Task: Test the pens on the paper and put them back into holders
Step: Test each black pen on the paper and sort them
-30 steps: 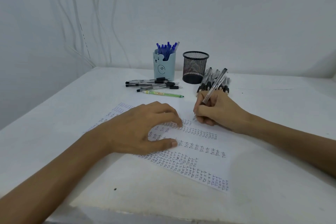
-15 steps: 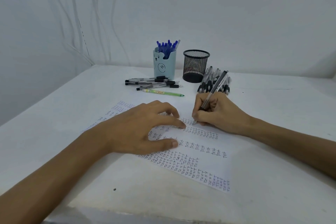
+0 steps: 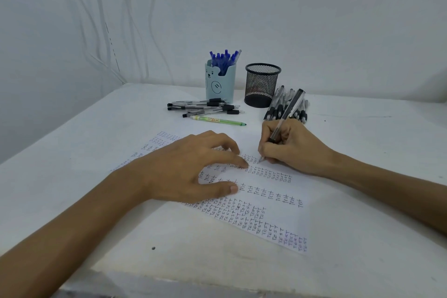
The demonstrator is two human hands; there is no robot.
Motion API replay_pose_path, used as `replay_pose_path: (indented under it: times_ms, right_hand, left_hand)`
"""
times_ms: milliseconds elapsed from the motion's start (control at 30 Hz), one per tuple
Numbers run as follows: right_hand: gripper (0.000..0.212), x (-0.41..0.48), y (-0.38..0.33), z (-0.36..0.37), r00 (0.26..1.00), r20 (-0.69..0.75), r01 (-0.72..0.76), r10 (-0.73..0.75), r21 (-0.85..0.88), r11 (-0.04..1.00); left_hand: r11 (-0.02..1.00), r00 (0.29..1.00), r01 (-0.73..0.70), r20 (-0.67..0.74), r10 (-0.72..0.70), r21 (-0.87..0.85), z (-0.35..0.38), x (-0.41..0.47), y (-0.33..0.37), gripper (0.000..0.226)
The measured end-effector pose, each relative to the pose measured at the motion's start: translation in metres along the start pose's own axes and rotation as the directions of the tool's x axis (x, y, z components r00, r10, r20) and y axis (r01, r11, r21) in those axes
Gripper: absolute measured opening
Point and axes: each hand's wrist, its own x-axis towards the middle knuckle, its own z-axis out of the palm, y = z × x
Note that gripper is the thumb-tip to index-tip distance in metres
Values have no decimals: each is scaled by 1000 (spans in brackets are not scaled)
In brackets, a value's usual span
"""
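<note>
A white sheet of paper covered with rows of the handwritten word "test" lies on the table. My left hand rests on it with spread fingertips pressing it down. My right hand grips a clear pen with a black cap end, its tip touching the paper's far edge. Behind stand a light blue bear holder filled with several blue-capped pens and a black mesh holder.
Several black pens and one green pen lie loose left of the mesh holder. Another bundle of black-grip pens lies right of it. The white table meets walls at the back and left; its near edge runs along the bottom.
My right hand has shifted a little to the right along the paper's far edge with the pen, writing. My left hand stays pressed on the sheet.
</note>
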Motion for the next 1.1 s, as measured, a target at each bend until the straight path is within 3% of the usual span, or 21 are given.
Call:
replay_pose_path:
  times_ms: [700,967,1033,1100]
  right_hand:
    - [14,1,3,-1,999,-39,-27,27,-1,1000]
    - [18,0,0,1,997,-55,-64,59,-84,994]
    - [23,2,-1,1,986,-104,-126,129,38,991]
    - [29,4,-3,-1,963,-128,-191,236,288,938]
  left_hand:
    - [1000,1000,17,18,-16,-21,-1,0,1,56]
    - [1000,1000,18,22,-18,-22,-1,0,1,54]
    - [1000,1000,18,19,-18,-25,-1,0,1,54]
    - [1000,1000,15,11,-15,-24,-1,-1,1,53]
